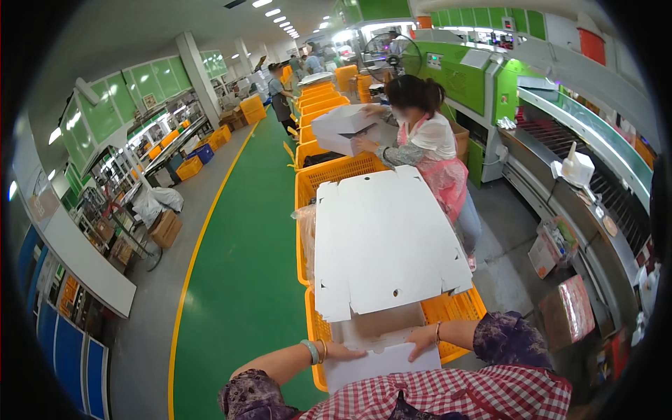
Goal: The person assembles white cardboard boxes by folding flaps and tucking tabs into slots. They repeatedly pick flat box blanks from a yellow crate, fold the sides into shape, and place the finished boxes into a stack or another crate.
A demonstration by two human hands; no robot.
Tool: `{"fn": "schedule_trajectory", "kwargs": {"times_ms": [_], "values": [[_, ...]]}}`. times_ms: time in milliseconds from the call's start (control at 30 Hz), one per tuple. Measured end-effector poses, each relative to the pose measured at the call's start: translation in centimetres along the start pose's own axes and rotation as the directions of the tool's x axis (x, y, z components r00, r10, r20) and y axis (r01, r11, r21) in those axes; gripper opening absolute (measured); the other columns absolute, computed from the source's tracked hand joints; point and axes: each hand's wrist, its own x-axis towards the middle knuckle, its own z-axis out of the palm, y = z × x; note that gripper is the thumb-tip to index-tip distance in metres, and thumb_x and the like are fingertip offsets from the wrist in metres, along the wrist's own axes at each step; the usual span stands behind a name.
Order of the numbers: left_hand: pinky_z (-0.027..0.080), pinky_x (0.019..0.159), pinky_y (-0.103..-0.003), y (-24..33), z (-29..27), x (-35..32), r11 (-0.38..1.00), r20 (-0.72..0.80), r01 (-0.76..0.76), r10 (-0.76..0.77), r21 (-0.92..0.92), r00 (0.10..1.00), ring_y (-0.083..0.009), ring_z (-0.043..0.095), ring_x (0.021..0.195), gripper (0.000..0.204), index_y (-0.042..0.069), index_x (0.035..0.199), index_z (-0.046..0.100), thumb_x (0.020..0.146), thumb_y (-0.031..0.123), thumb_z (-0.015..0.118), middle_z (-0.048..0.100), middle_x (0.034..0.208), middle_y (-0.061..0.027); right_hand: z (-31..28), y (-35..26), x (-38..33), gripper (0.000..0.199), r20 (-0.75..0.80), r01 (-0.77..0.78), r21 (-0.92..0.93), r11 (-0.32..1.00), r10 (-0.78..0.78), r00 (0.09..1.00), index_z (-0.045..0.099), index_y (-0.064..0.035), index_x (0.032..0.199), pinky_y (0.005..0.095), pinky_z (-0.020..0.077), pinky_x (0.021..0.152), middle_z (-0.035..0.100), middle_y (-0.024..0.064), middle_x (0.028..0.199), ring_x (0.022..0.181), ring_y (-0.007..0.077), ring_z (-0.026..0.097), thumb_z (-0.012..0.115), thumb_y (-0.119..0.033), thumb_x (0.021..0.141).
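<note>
A white cardboard box (385, 367), partly folded, lies close against my front above a yellow basket. On its left side my left hand (343, 351) grips the upper edge of the near panel, fingers partly out of sight. My right hand (423, 341) holds the same panel at its right end, thumb toward me and fingers over the edge. Just beyond both hands, a large flat white cardboard sheet (385, 238) with notched corners and small holes rests across the yellow baskets and covers the box's far part.
Yellow baskets (308, 259) run away in a row ahead. At the right, a co-worker (427, 140) in a pink apron holds a white box (343, 126). A green machine (455, 77) stands behind them. Leftward is a green walkway (238, 280) with a yellow line.
</note>
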Motion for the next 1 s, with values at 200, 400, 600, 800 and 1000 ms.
{"fn": "schedule_trajectory", "kwargs": {"times_ms": [200, 400, 600, 800, 1000], "values": [[0.039, 0.097, -0.034, 4.3, 1.5, -4.1, 0.999, 0.154, 0.004, 0.004, -0.052, 0.988, -0.0290, 0.052, 0.112, 0.075, 0.004, 0.127, 0.051, 0.082, 0.065, 0.050, 0.056, 0.119, -0.0181, 2.4, -3.1, -2.7, 0.052, 0.156, -0.033, 0.028, 0.999, 0.028, 0.987, 0.058, -0.0115, 0.118, 0.0371, 0.0464, 0.084, 0.064, 0.0157, 0.105, 0.095, 0.0297, 0.061, 0.066, -0.042, 0.077], [0.046, 0.088, -0.034, 2.5, 3.7, -5.5, 0.997, 0.122, 0.008, 0.002, -0.081, 0.993, -0.0289, 0.061, 0.097, 0.073, 0.003, 0.117, 0.059, 0.081, 0.066, 0.050, 0.065, 0.102, -0.0182, 3.3, -4.6, -3.2, 0.052, 0.135, 0.035, 0.089, 0.995, -0.047, 0.990, 0.058, -0.0113, 0.118, 0.0373, 0.0460, 0.084, 0.064, 0.0162, 0.105, 0.095, 0.0317, 0.061, 0.060, -0.048, 0.081], [0.049, 0.077, -0.036, 2.9, 3.6, -9.3, 0.982, 0.106, -0.161, 0.171, -0.100, 0.979, -0.0295, 0.064, 0.086, 0.058, 0.002, 0.107, 0.062, 0.078, 0.052, 0.063, 0.067, 0.094, -0.0167, 4.7, -9.5, -5.1, 0.050, 0.051, -0.032, 0.060, 0.998, 0.029, 0.998, 0.059, -0.0122, 0.117, 0.0379, 0.0471, 0.082, 0.065, 0.0172, 0.101, 0.093, 0.0327, 0.061, 0.058, -0.047, 0.082], [0.048, 0.070, -0.043, 4.2, 10.5, -12.7, 0.952, -0.166, -0.201, 0.242, 0.230, 0.956, -0.0360, 0.060, 0.080, 0.040, 0.003, 0.085, 0.060, 0.084, 0.043, 0.059, 0.062, 0.083, -0.0170, 10.5, -16.0, -8.1, 0.037, -0.087, -0.177, -0.124, 0.976, 0.167, 0.982, 0.061, -0.0118, 0.105, 0.0430, 0.0483, 0.074, 0.065, 0.0155, 0.089, 0.085, 0.0335, 0.062, 0.055, -0.042, 0.084], [0.047, 0.072, -0.045, 5.7, 16.7, -12.1, 0.956, -0.329, -0.177, 0.250, 0.235, 0.911, -0.0357, 0.060, 0.081, 0.034, 0.003, 0.085, 0.059, 0.083, 0.037, 0.058, 0.061, 0.083, -0.0167, 15.9, -15.6, -10.1, 0.030, -0.218, -0.196, -0.236, 0.952, 0.145, 0.965, 0.061, -0.0116, 0.097, 0.0437, 0.0490, 0.067, 0.064, 0.0127, 0.082, 0.079, 0.0321, 0.063, 0.056, -0.038, 0.083]]}}
